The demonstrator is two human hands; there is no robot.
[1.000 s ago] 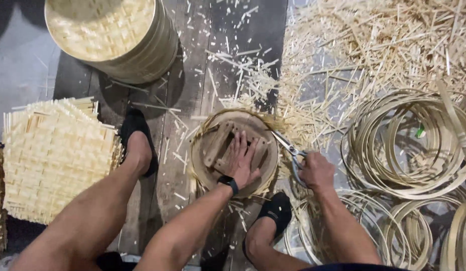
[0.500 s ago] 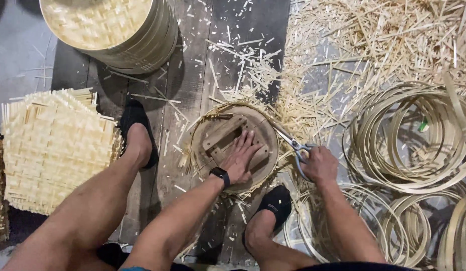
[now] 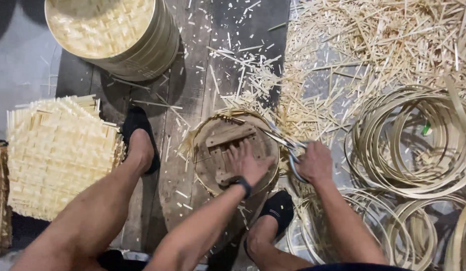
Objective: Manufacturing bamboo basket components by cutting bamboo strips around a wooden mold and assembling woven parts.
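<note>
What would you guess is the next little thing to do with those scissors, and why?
Probably another snip further along the rim. The left hand presses flat on the round wooden form, the right hand holds scissors at its edge, and woven bamboo ends jut out on the far side.

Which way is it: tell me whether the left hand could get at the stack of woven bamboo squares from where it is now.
Probably yes. The left hand presses on the round wooden disc; the stack of woven squares lies uncovered further left. Only the raised left leg lies between, so the arm would have to reach over it.
</note>
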